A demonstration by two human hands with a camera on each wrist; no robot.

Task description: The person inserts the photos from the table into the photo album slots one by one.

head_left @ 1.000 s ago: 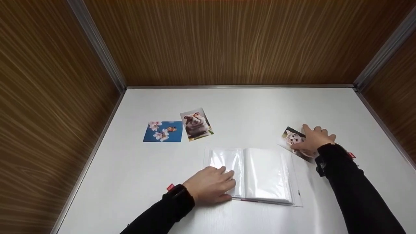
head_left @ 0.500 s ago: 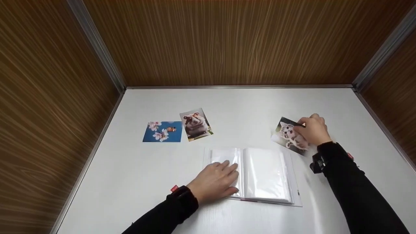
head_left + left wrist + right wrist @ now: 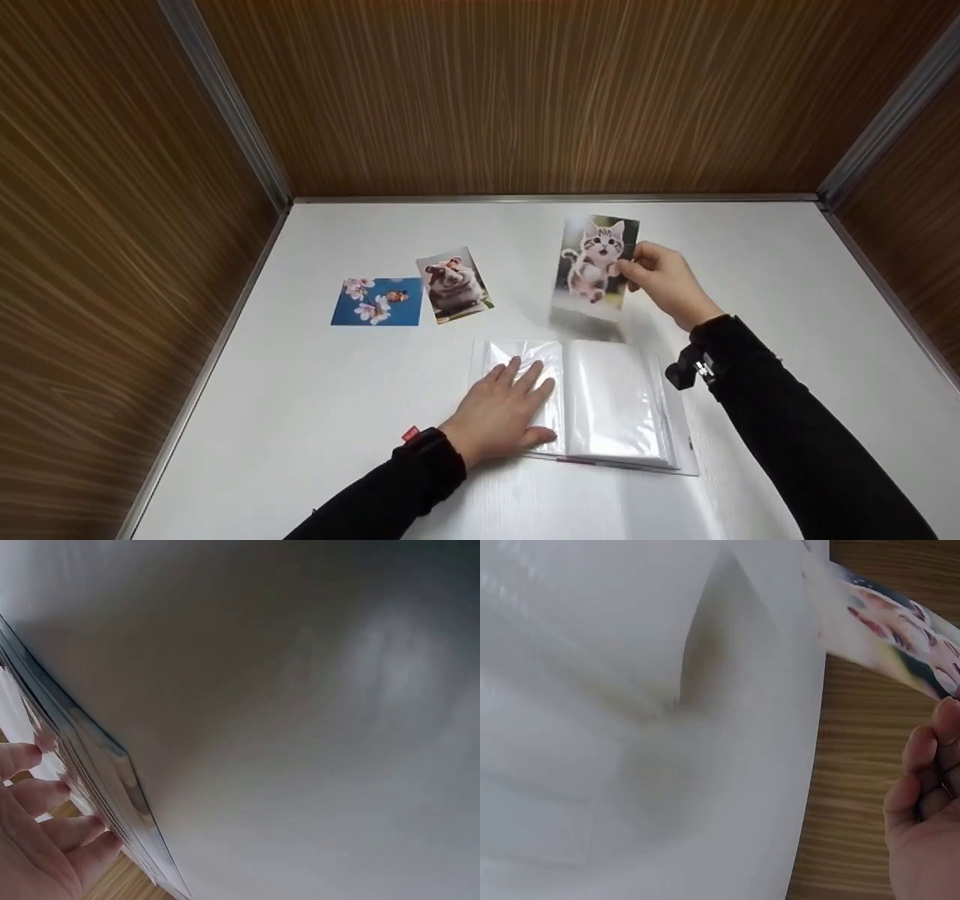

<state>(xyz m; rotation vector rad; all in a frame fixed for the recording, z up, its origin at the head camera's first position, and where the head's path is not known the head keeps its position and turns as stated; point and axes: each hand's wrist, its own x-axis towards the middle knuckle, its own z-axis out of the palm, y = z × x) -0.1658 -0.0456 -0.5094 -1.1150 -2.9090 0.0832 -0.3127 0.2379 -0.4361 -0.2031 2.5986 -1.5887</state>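
My right hand [image 3: 666, 283] pinches a kitten photo [image 3: 592, 262] by its right edge, holding it raised off the table beyond the album. In the right wrist view the same photo [image 3: 892, 630] stands at the upper right, above the curled fingers [image 3: 922, 757]. An open photo album [image 3: 615, 405] with clear plastic sleeves lies flat near the front. On its left page rests my left hand [image 3: 501, 411], fingers spread and straight. The left wrist view shows that hand's fingers [image 3: 75, 829] against the album's page edges [image 3: 112, 795].
To the left lie a hamster photo [image 3: 454, 289] and a blue blossom photo [image 3: 376, 301], side by side. The white table [image 3: 300, 420] is bordered by wood-grain panels [image 3: 510, 97] at the back and both sides.
My right hand has picked the kitten photo up off the table and carried it leftward, turning it more upright. The left hand has slid slightly up the left page, its fingers spreading.
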